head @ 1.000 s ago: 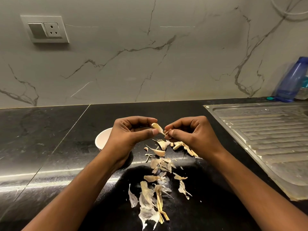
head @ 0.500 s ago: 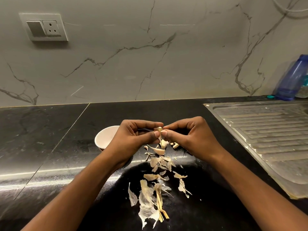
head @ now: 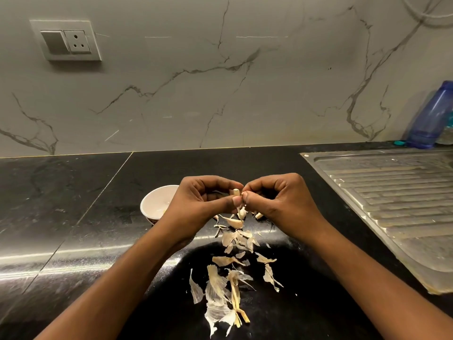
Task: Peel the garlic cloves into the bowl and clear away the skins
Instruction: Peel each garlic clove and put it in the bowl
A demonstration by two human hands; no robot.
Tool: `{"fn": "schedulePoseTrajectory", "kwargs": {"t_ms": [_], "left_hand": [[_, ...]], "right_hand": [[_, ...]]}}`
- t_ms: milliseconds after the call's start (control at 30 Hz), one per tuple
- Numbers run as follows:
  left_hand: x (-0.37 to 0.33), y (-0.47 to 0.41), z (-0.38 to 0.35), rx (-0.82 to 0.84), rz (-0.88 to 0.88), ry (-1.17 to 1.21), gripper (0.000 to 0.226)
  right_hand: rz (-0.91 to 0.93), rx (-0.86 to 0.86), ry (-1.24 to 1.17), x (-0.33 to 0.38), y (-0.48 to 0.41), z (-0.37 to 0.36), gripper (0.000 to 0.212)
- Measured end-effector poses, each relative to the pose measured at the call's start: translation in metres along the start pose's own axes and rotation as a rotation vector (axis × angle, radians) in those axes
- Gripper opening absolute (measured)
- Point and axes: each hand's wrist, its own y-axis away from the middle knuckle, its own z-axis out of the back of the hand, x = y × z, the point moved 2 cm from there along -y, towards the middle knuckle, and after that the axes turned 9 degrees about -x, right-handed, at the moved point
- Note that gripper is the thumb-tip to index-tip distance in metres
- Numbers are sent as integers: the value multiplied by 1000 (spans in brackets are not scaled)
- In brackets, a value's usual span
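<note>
My left hand (head: 199, 201) and my right hand (head: 279, 202) meet fingertip to fingertip above the black counter, both pinching one small pale garlic clove (head: 234, 193). A strip of skin hangs down from the clove. A small white bowl (head: 157, 203) stands just left of my left hand, which partly hides it. Several loose garlic skins (head: 231, 271) lie scattered on the counter below my hands, with a dry stem piece among them. An unpeeled clove (head: 234, 222) lies right under my hands.
A steel sink drainboard (head: 397, 204) fills the right side of the counter. A blue plastic bottle (head: 432, 116) stands at the back right by the marble wall. A switch and socket plate (head: 65, 40) is on the wall at upper left.
My hands have drawn closer together until the fingertips touch around the clove. The clove has turned from slanting to nearly upright between them.
</note>
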Motion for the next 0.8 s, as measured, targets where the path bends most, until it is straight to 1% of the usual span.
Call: {"fn": "schedulePoseTrajectory", "kwargs": {"t_ms": [67,333,467,633,800], "left_hand": [[0,-1,1,-13,8,40,31],[-1,-3,5,-75,89,255,35],[-3,-4,7,-100,115,344,37],[-4,-5,8,-131,133,391,36],[-5,-6,12,-178,103,334,38]], "right_hand": [[-16,-10,-21,-1,-1,0,4],[-32,-45,-61,4,0,2,10],[-27,-35,-96,6,0,3,14],[-19,-13,-106,6,1,5,15],[-49,-22,-124,3,-1,7,12]]}}
